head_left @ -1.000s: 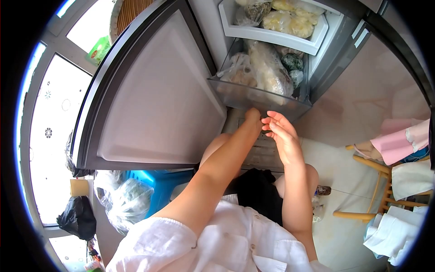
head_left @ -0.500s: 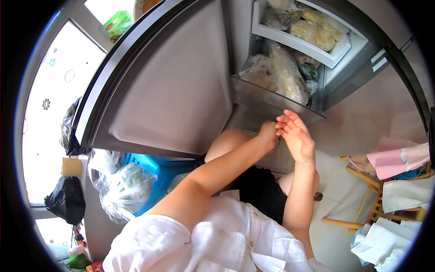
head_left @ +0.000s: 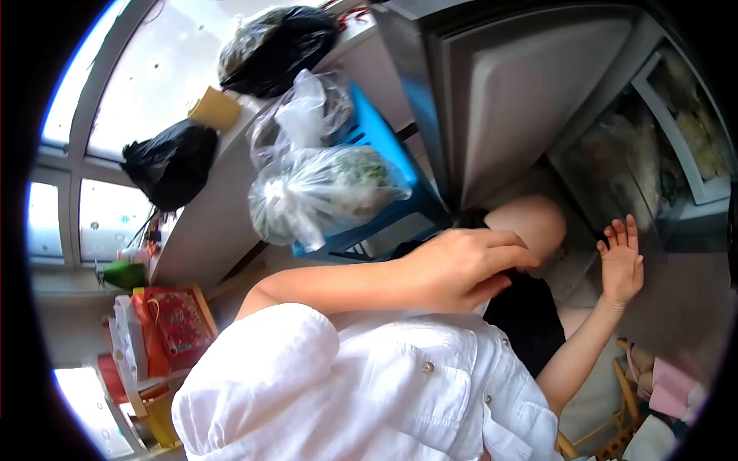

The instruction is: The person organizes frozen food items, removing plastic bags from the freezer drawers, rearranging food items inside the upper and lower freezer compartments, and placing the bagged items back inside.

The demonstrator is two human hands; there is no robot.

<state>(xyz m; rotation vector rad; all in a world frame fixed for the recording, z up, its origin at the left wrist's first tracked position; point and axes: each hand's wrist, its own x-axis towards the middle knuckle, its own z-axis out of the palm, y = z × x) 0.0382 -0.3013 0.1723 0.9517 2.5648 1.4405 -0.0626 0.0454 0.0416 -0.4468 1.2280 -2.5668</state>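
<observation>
My left hand is held in front of my body, back up, fingers bent and apart from the thumb, with nothing in it. It is over my lap, nearest my knee. My right hand is raised with the palm showing and fingers spread, also holding nothing. It is by the front of the clear freezer drawer, though I cannot tell whether it touches. Blurred bags lie in that drawer. Above it is a white-edged drawer with pale bagged food. The fridge door stands wide open.
A blue plastic stool carries clear plastic bags, one with something green inside. Black bags and a yellowish box sit along the windowsill. A red patterned box is at lower left. Pink cloth hangs at right.
My view has turned left, bringing the stool and bags closer to the middle. My hands, close together before, are now apart; the left has drawn back toward my body.
</observation>
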